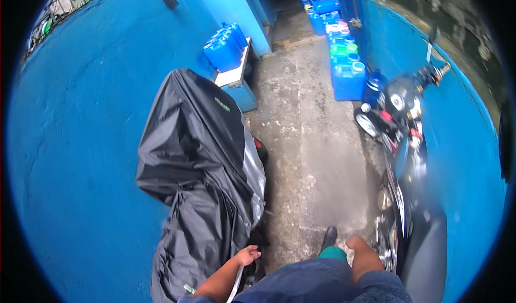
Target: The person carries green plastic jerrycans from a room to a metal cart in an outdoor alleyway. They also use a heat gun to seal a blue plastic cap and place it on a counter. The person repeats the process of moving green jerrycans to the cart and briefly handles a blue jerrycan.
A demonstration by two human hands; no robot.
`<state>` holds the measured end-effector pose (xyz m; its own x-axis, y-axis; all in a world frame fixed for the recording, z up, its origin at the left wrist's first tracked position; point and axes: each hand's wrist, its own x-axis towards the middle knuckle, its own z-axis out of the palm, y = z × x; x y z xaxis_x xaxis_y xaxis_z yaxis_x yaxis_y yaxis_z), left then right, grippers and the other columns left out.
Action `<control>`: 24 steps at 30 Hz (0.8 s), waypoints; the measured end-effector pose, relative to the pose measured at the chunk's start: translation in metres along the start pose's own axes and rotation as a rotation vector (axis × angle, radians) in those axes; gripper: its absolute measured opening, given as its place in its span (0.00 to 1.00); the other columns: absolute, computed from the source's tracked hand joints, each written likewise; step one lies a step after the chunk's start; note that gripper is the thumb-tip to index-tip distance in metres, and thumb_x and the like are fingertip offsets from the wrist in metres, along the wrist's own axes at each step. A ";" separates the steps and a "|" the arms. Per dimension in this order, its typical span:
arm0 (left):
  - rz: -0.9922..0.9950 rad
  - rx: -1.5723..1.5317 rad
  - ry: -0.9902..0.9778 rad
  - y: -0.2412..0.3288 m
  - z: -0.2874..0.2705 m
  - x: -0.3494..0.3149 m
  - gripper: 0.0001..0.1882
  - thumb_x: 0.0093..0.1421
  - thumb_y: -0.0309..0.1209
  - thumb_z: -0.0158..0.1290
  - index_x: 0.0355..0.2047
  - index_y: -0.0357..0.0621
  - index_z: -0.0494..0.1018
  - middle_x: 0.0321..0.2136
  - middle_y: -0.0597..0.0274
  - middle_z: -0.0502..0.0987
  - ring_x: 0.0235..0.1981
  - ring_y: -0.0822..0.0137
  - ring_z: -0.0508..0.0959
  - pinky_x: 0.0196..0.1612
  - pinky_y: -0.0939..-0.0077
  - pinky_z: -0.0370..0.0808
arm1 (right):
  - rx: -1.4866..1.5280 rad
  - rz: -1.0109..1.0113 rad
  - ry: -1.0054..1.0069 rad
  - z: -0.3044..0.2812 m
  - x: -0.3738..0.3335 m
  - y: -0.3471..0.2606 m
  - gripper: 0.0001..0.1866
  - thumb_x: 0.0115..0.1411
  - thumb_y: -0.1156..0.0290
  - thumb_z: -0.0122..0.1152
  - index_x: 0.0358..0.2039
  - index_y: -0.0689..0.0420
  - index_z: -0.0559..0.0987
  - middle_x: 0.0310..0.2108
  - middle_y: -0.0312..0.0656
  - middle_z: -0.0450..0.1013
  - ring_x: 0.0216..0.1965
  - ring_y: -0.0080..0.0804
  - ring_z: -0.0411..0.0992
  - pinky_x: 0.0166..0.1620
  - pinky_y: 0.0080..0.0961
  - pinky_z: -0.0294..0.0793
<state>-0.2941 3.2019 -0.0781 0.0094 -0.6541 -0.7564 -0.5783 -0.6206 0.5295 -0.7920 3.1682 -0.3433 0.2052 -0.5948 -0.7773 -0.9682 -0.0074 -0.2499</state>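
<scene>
My left hand (249, 255) is low in the picture, beside the lower edge of a black cover (199, 163). Its fingers are loosely bent and slightly apart, with nothing visible in them. The cover drapes over a tall motorcycle-like shape and has a silver side panel (253, 168). My right hand (356, 243) hangs between my body and a parked motorcycle (403, 142) on the right; its fingers are hidden. A dark shoe (329, 237) shows ahead of my green-clad leg (333, 253).
A concrete walkway (301, 131) runs ahead between blue walls (80, 142). Blue jugs (349, 81) line its right side, several with pale or green ones among them. More blue jugs (224, 50) stand on a white-topped bench (232, 76) at the left.
</scene>
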 end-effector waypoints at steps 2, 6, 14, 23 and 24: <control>-0.080 -0.084 0.041 0.030 -0.033 0.016 0.34 0.60 0.40 0.55 0.60 0.36 0.57 0.51 0.50 0.72 0.51 0.62 0.73 0.53 0.72 0.69 | 0.156 -0.039 0.224 -0.098 0.041 -0.031 0.18 0.54 0.61 0.50 0.39 0.56 0.80 0.45 0.49 0.74 0.47 0.46 0.72 0.51 0.36 0.71; -0.262 -0.252 0.091 0.087 -0.078 0.075 0.35 0.60 0.43 0.55 0.62 0.39 0.56 0.49 0.54 0.73 0.46 0.64 0.74 0.48 0.71 0.70 | 0.522 -0.149 0.390 -0.294 0.128 -0.101 0.16 0.55 0.59 0.53 0.34 0.59 0.78 0.39 0.49 0.76 0.42 0.48 0.74 0.47 0.37 0.72; -0.408 -0.570 -0.158 0.212 -0.169 0.295 0.28 0.61 0.47 0.52 0.59 0.54 0.60 0.51 0.70 0.70 0.46 0.69 0.73 0.47 0.70 0.70 | 0.247 -0.161 0.420 -0.545 0.245 -0.072 0.17 0.56 0.58 0.51 0.35 0.58 0.78 0.37 0.52 0.76 0.41 0.48 0.74 0.46 0.40 0.73; 0.160 -0.291 -0.015 0.516 -0.361 0.566 0.07 0.64 0.28 0.47 0.43 0.46 0.66 0.24 0.72 0.67 0.22 0.79 0.66 0.27 0.86 0.65 | 0.118 0.300 0.197 -0.648 0.227 0.078 0.15 0.54 0.63 0.49 0.36 0.55 0.81 0.40 0.53 0.75 0.44 0.46 0.73 0.48 0.34 0.72; 0.245 -0.196 0.052 0.551 -0.381 0.603 0.14 0.63 0.29 0.48 0.48 0.43 0.65 0.28 0.72 0.69 0.24 0.78 0.67 0.28 0.84 0.65 | 0.227 0.391 0.246 -0.639 0.242 0.094 0.14 0.54 0.63 0.51 0.36 0.54 0.81 0.40 0.52 0.75 0.44 0.45 0.73 0.48 0.34 0.72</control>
<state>-0.2962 2.3011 -0.0961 -0.0663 -0.8126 -0.5790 -0.4001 -0.5099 0.7615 -0.9242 2.5101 -0.1857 -0.2326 -0.6901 -0.6853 -0.9047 0.4122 -0.1079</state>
